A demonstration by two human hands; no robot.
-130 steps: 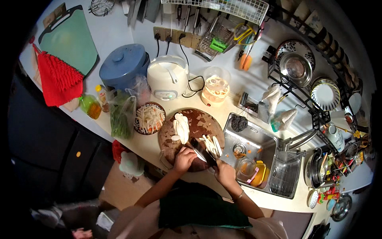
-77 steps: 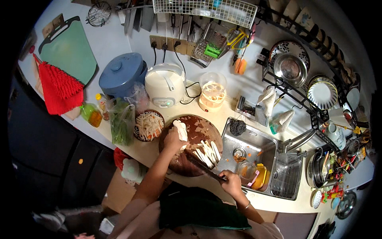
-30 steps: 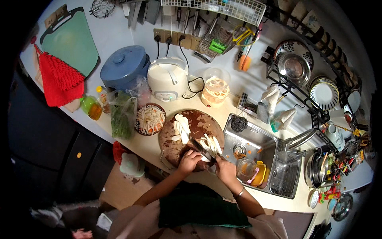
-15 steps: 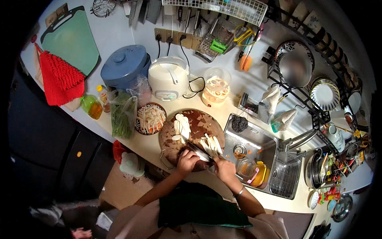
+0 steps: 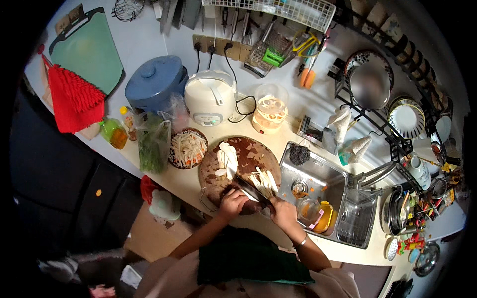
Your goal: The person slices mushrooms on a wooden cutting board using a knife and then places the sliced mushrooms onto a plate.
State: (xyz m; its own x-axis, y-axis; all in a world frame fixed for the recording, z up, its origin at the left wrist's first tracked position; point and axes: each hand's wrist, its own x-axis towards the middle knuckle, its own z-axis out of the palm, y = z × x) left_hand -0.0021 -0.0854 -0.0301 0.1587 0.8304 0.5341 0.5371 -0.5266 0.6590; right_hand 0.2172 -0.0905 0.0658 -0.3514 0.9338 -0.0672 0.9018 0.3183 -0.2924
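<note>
A round wooden chopping board (image 5: 248, 148) lies on the counter in front of me. In my right hand (image 5: 283, 212) is a kitchen knife (image 5: 252, 188), its blade slanting across the near part of the board. My left hand (image 5: 233, 202), fingers bent and close together, presses on a pale vegetable piece (image 5: 252, 197) beside the blade; the fingers partly hide it. Flat pale slices (image 5: 227, 159) overlap on the board's left half. Thin pale strips (image 5: 264, 182) lie in a bunch on the right, just past the knife.
A bowl of shredded vegetables (image 5: 188, 148) and a bag of greens (image 5: 152, 149) stand left of the board. Behind are a rice cooker (image 5: 209, 99), a blue lidded pot (image 5: 155, 82) and an egg steamer (image 5: 270, 114). The steel sink (image 5: 318, 171) adjoins on the right, below a dish rack (image 5: 370, 111).
The knife blade has shifted and tilted slightly, showing a darker face, and my right hand has moved a little toward me. My left hand stays nearly in place.
</note>
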